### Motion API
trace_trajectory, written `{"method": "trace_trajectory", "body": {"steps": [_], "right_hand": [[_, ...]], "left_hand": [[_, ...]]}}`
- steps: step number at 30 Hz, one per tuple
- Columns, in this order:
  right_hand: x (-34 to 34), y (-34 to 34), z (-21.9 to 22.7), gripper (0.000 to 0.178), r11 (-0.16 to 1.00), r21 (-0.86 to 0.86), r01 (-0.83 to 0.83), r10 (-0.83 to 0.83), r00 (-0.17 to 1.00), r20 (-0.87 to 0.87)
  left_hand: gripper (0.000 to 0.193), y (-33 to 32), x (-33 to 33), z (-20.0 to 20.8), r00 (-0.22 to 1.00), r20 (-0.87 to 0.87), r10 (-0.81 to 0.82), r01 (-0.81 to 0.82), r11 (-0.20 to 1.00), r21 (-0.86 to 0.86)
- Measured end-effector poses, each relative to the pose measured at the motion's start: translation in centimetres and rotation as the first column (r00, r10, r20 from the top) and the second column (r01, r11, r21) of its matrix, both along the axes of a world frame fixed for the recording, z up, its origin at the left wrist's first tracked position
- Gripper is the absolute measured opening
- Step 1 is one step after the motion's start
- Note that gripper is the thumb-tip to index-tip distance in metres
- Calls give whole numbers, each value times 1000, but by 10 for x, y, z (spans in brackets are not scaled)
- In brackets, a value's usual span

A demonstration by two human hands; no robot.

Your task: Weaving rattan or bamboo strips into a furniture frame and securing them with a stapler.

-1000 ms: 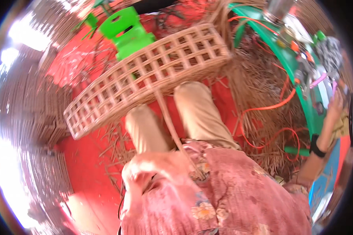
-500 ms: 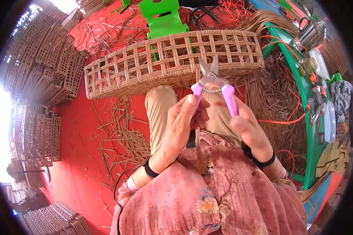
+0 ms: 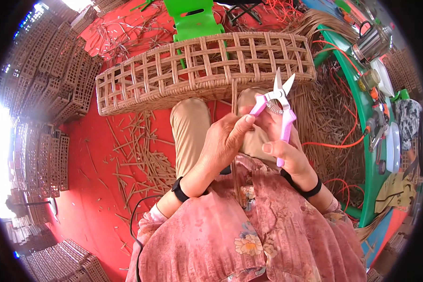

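A pair of pruning shears (image 3: 278, 96) with pinkish-purple handles and a coil spring is held up before my knees, its blades spread apart. My right hand (image 3: 290, 152) holds the right handle, thumb bent across it and fingers behind. My left hand (image 3: 223, 141) is closed, its thumb at the end of the left handle; its other fingers are mostly hidden. A brown woven strip (image 3: 234, 96) hangs from the rim of a long open-lattice wicker basket (image 3: 192, 87), passes behind my left hand and comes out above my lap. The basket lies on its side beyond my knees.
Cut strip ends (image 3: 143, 155) litter the red floor (image 3: 87, 207). Stacked wicker baskets (image 3: 47, 70) line the left. A green chair (image 3: 195, 21) stands behind the basket. To the right, a green table (image 3: 371, 188) carries a metal jug (image 3: 373, 43), and an orange cord (image 3: 336, 145) runs beside it.
The shears have moved right and tilted, their tips now pointing up and to the right. My left hand has turned and followed them. The basket has shifted slightly left and up in view.
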State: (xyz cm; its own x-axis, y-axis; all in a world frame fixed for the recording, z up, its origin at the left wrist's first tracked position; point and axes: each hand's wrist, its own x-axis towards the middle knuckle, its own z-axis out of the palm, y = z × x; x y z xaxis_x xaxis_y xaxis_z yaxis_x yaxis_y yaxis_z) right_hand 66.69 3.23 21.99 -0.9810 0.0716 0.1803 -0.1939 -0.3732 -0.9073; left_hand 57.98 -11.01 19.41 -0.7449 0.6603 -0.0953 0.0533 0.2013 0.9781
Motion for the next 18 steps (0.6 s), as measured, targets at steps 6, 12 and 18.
{"method": "trace_trajectory", "body": {"steps": [6,12,18], "right_hand": [[-6,41,6,94,853,434,290,-270,957,-108],[-27,73,6,77,-278,879,388,-198,872,-447],[-45,68,0,78,-381,818,431,-112,857,-503]], "left_hand": [[47,0,-1,-26,910,-226,347,-361,932,-20],[23,-7,4,-10,882,470,-30,-119,952,283],[20,0,1,6,884,467,-24,-188,897,401]]}}
